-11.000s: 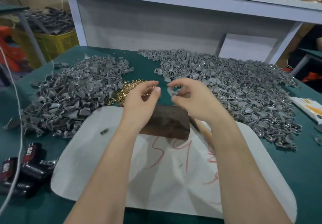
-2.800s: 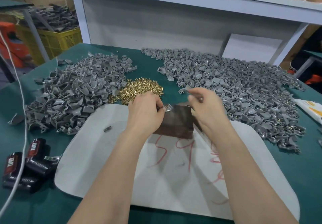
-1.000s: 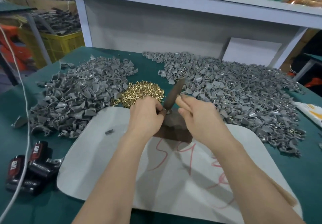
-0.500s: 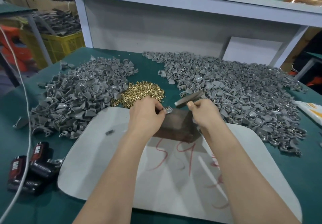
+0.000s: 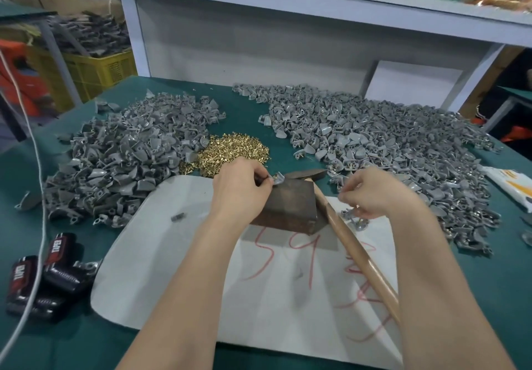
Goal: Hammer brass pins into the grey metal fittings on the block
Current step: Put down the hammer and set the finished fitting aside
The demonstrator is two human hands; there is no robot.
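The left hand (image 5: 239, 188) pinches a grey fitting (image 5: 278, 180) on the block's (image 5: 290, 205) far edge. The right hand (image 5: 371, 192), half a second ago gripping the hammer (image 5: 339, 225), has let go; it now lies beside the block, fingers curled over loose fittings.

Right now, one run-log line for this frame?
left hand: pinching grey fitting on block | right hand: at right pile's near edge, grip unclear | hammer: down beside block

We're at a green-topped table (image 5: 475, 297); on it sit two heaps of grey fittings (image 5: 121, 156) (image 5: 383, 139), a brass pin pile (image 5: 233, 151), a white mat (image 5: 178, 269) and black cans (image 5: 43, 277). White cable (image 5: 31, 225) trails across too.
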